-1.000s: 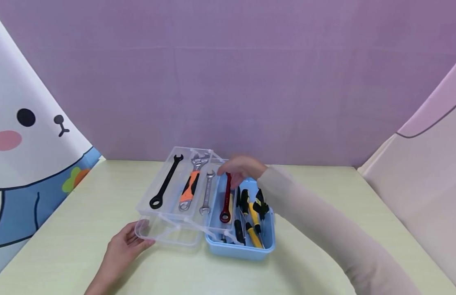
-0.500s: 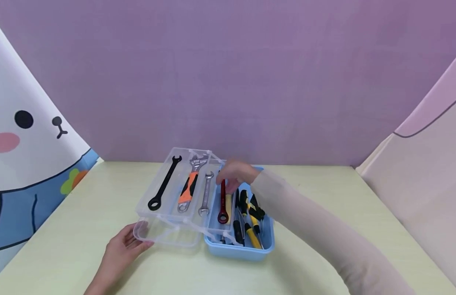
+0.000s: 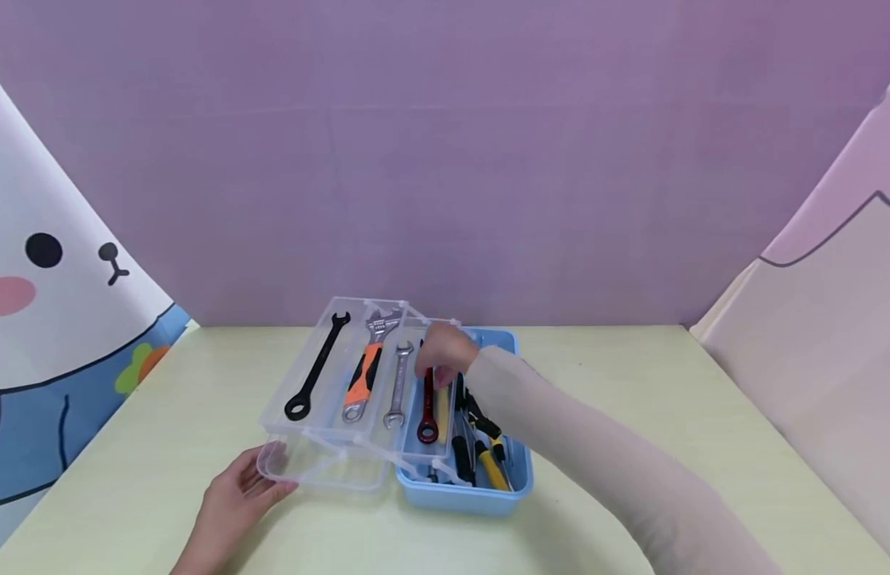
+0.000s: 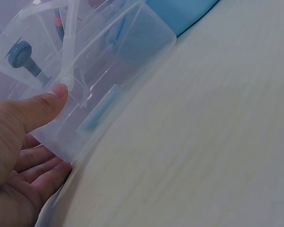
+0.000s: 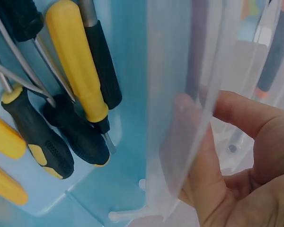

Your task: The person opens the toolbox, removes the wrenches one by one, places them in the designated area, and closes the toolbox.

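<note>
In the head view my left hand (image 3: 232, 495) holds the corner of the lower clear plastic tray (image 3: 323, 475); the left wrist view has its thumb at the tray's hinge arm and fingers at the wall. My right hand (image 3: 445, 351) reaches into the inner section of the clear trays and pinches the upper end of a dark red combination wrench (image 3: 428, 407). Its contact with the wrench is partly hidden; the right wrist view shows fingertips blurred through the tray wall (image 5: 180, 156). To the left lie a silver wrench (image 3: 399, 387), an orange-handled adjustable wrench (image 3: 362, 375) and a black wrench (image 3: 319, 367).
The light blue toolbox (image 3: 466, 501) stands under the fanned-out trays. Inside lie several screwdrivers with black and yellow handles, among them a yellow one (image 5: 78, 61). The pale table (image 3: 632, 383) extends to a purple backdrop (image 3: 445, 160).
My right hand has moved slightly left and down with the red wrench, which now lies closer to the silver wrench. The left hand stays at the tray corner. The head view has shifted slightly.
</note>
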`<action>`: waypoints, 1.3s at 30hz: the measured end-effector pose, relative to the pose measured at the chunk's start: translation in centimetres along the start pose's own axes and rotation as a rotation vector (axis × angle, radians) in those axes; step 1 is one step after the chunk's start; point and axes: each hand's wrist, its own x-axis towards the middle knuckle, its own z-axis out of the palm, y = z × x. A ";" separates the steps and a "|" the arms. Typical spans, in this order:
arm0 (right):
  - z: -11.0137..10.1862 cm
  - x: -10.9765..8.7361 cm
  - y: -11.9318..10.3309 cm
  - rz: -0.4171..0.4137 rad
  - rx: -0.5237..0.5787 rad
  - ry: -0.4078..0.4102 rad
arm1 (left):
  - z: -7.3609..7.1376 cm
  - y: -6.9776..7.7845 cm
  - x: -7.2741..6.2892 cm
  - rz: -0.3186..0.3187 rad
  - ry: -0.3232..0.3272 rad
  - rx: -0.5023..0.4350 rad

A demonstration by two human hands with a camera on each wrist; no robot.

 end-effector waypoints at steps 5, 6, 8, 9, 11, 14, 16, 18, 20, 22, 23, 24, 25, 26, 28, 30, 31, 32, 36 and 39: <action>0.4 0.1 -0.1 0.010 -0.008 0.023 | -0.1 0.1 -0.1 -0.008 -0.002 0.002; 0.4 0.1 -0.1 0.009 -0.006 0.025 | -0.1 0.1 -0.1 -0.008 -0.002 -0.001; 0.5 0.2 -0.1 0.006 -0.003 0.027 | -0.1 0.2 -0.1 -0.008 -0.002 -0.001; 0.5 0.2 0.0 0.002 -0.001 0.027 | -0.1 0.2 -0.2 -0.009 -0.003 -0.001; 0.4 0.1 0.0 -0.003 0.011 0.029 | -0.1 0.3 -0.1 -0.008 -0.004 -0.003; 0.6 0.2 0.0 0.003 0.010 0.036 | -0.1 0.2 -0.1 -0.017 -0.010 -0.005; 0.8 0.3 0.1 0.011 0.011 0.038 | -0.1 0.1 -0.1 -0.019 -0.015 -0.010; 0.9 0.4 0.2 0.023 0.001 0.039 | -0.1 0.0 0.0 -0.030 -0.023 -0.008; 0.8 0.4 0.2 0.025 0.002 0.034 | -0.1 0.0 0.0 -0.035 -0.029 -0.003; 0.7 0.3 0.1 0.021 0.003 0.030 | -0.1 0.1 0.0 -0.045 -0.031 0.007; 0.7 0.2 0.1 0.017 0.004 0.029 | -0.1 0.2 0.0 -0.052 -0.030 0.013; 0.6 0.2 0.0 0.014 0.008 0.025 | -0.2 0.2 0.0 -0.047 -0.030 0.013; 0.7 0.2 0.0 0.012 0.012 0.019 | -0.2 0.2 0.0 -0.045 -0.028 0.012; 0.7 0.2 -0.1 0.010 0.013 0.014 | -0.2 0.1 0.0 -0.043 -0.028 0.010; 0.7 0.2 -0.2 0.010 0.020 0.008 | -0.2 0.0 0.0 -0.039 -0.025 0.005; 0.8 0.3 -0.2 0.017 0.024 -0.001 | -0.2 -0.1 0.0 -0.030 -0.023 0.000; 0.8 0.3 -0.2 0.020 0.028 -0.002 | -0.2 -0.1 0.0 -0.030 -0.022 0.000; 0.8 0.3 -0.2 0.024 0.035 -0.004 | -0.1 -0.2 0.1 -0.029 -0.021 0.003; 0.9 0.1 0.0 0.021 0.096 -0.022 | -0.1 -0.1 0.1 -0.019 -0.016 0.023; 0.9 -0.1 0.2 0.000 0.141 -0.033 | -0.1 0.0 0.1 -0.013 -0.018 0.033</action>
